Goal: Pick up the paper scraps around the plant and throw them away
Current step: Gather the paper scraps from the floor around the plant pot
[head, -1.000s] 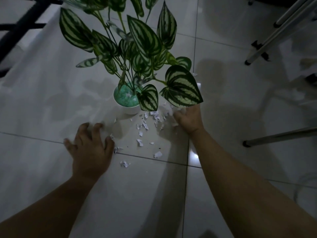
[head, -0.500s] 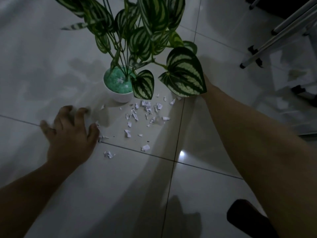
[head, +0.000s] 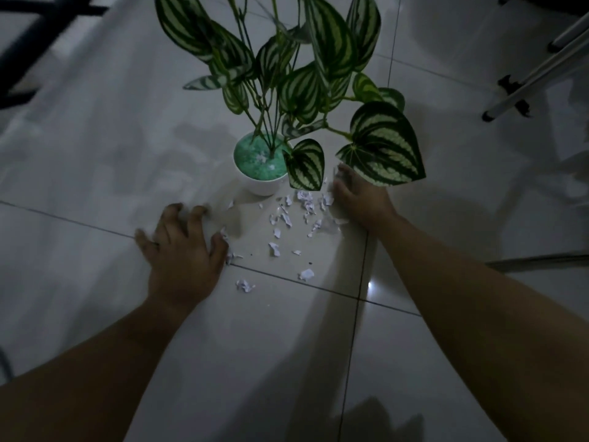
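Note:
Several white paper scraps (head: 288,220) lie scattered on the tiled floor in front of a small white pot (head: 262,187) holding a plant with striped green leaves (head: 381,148). My left hand (head: 181,250) rests on the floor left of the scraps, fingers spread and bent, thumb touching a few scraps (head: 230,256). My right hand (head: 358,199) lies on its edge to the right of the pot, against the scraps, its fingertips partly under a big leaf. Neither hand plainly holds anything.
Light tripod legs (head: 526,81) stand at the upper right and a metal bar (head: 541,260) lies low at the right. A dark frame (head: 35,39) crosses the top left corner. Two stray scraps (head: 306,274) lie nearer to me.
My right hand has come back from behind the big leaf to the floor beside the scraps. The left hand stays at the left of the scraps, much as before.

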